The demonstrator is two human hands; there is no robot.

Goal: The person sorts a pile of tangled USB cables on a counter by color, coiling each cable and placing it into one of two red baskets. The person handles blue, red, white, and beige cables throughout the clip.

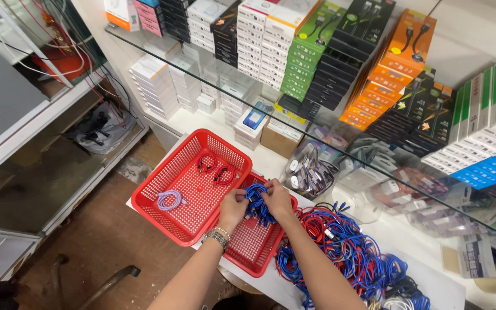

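Observation:
My left hand (232, 208) and my right hand (278, 201) both grip a coiled blue cable (257, 202), held just above the nearer red mesh basket (252, 245). A metal watch band sits on my left wrist. The farther red mesh basket (173, 172) holds two coiled red cables (214, 168) and one coiled purple cable (169, 200). To the right of my forearms, a tangled pile of blue and red cables (345, 250) lies on the white counter (431, 284).
A glass shelf (294, 115) above the counter carries stacked boxes in white, green, black and orange. More white boxes and clear bags of cables (311, 169) stand behind the baskets. To the left are a brown floor and a glass display case (24, 172).

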